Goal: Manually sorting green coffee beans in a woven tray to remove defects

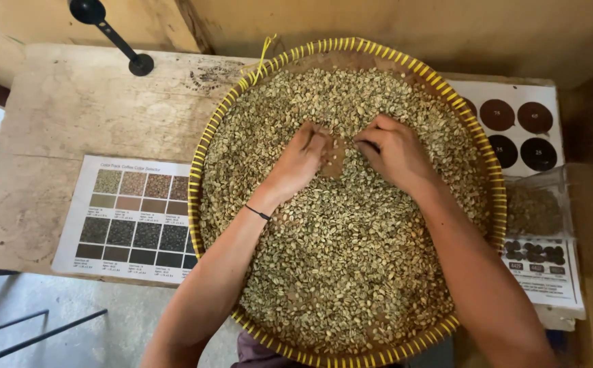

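Here, mid-frame, a round woven tray (477, 146) with a yellow rim sits on the wooden bench (71, 109), heaped with pale green beans (337, 272). The left hand (303, 160) and right hand (395, 151) rest on the beans near a bare patch, fingers curled and pinched among them; whether either grips a bean I cannot tell. A colour chart (133, 218) lies at left.

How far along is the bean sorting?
Done: a small bare patch of tray is cleared between the hands. In hand: left hand and right hand both picking in the beans. Left: beans cover nearly the whole tray; no separate sorted pile shows.
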